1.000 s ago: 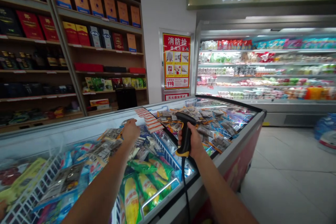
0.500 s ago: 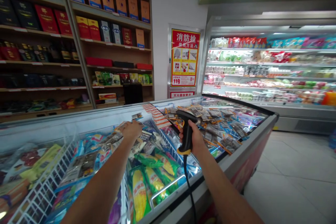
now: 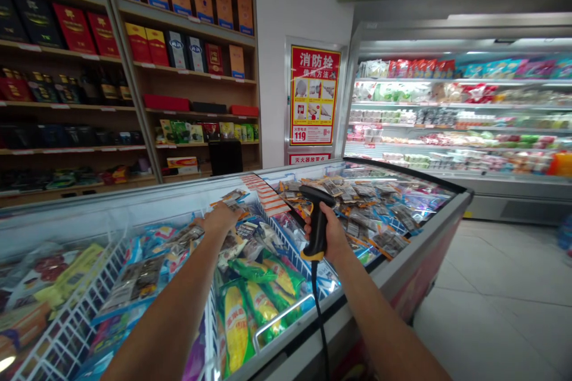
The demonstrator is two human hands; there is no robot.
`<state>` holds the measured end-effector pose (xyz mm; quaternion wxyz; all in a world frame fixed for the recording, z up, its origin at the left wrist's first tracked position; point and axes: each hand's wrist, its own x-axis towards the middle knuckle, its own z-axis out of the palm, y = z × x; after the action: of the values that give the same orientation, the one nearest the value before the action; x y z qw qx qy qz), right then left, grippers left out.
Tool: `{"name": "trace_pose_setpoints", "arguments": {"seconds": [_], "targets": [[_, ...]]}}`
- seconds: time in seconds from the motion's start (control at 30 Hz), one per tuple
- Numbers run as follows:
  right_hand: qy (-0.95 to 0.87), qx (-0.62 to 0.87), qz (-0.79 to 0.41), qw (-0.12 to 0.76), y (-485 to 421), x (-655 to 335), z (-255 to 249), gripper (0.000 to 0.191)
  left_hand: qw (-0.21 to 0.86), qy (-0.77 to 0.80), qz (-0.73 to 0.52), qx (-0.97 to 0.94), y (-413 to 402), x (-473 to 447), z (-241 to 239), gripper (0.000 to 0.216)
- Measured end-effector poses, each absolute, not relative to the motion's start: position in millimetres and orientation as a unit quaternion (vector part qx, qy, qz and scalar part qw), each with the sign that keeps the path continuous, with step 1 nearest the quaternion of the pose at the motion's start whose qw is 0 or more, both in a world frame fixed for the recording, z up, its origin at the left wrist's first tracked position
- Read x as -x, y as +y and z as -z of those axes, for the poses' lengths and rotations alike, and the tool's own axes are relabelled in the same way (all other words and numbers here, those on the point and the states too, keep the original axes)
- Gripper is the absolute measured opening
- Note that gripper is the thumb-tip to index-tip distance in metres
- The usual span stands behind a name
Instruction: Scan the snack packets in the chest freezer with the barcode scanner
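Note:
My right hand (image 3: 329,229) is wrapped around the grip of a black barcode scanner (image 3: 318,220) with yellow trim, held upright above the freezer. A dark cable (image 3: 318,315) hangs from its base. My left hand (image 3: 220,218) reaches into the back of the open freezer, its fingers closed on a small orange-edged food packet (image 3: 235,196) that sticks out past them. Most of that packet is hidden by the hand. Below lie green bags of corn (image 3: 236,321) and several blue-white bags (image 3: 154,241) in the freezer's baskets.
White wire dividers (image 3: 80,303) split the chest freezer (image 3: 444,214). Orange-edged packets lie piled (image 3: 357,202) under its glass on the right, beside a striped strip (image 3: 268,197). Behind are a shelf of boxes (image 3: 183,50), a red fire-hydrant sign (image 3: 315,95) and a lit dairy cooler (image 3: 460,110).
The packet at my left hand shows more and lies at a different angle, as the hand has shifted slightly. My right hand and the scanner stay almost in place.

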<state>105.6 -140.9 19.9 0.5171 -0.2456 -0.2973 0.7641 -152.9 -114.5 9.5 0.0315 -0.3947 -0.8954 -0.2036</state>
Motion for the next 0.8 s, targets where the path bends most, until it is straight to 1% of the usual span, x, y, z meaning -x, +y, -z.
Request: {"name": "trace_pose_setpoints", "arguments": {"seconds": [0.1, 0.2, 0.3, 0.37, 0.57, 0.7, 0.8], "targets": [[-0.294, 0.244, -0.764, 0.521, -141, -107, -20, 0.025, 0.035, -0.876, 0.215, 0.430, -113, 152, -8, 0.057], [-0.285, 0.246, -0.767, 0.519, -142, -110, -21, 0.026, 0.053, -0.838, 0.275, 0.469, -109, 146, -12, 0.054], [-0.284, 0.245, -0.769, 0.517, -142, -114, -24, 0.028, 0.056, -0.792, 0.351, 0.497, -104, 138, -20, 0.057], [-0.289, 0.239, -0.767, 0.521, -141, -117, -25, 0.027, 0.057, -0.753, 0.389, 0.528, -100, 131, -23, 0.062], [-0.310, 0.239, -0.770, 0.503, -141, -124, -25, 0.029, -0.014, -0.658, 0.457, 0.598, -82, 111, -18, 0.073], [-0.325, 0.240, -0.780, 0.479, -142, -129, -25, 0.030, -0.054, -0.618, 0.485, 0.617, -69, 104, -13, 0.075], [-0.321, 0.242, -0.786, 0.469, -140, -131, -23, 0.030, -0.054, -0.609, 0.498, 0.616, -64, 102, -16, 0.074]]}}
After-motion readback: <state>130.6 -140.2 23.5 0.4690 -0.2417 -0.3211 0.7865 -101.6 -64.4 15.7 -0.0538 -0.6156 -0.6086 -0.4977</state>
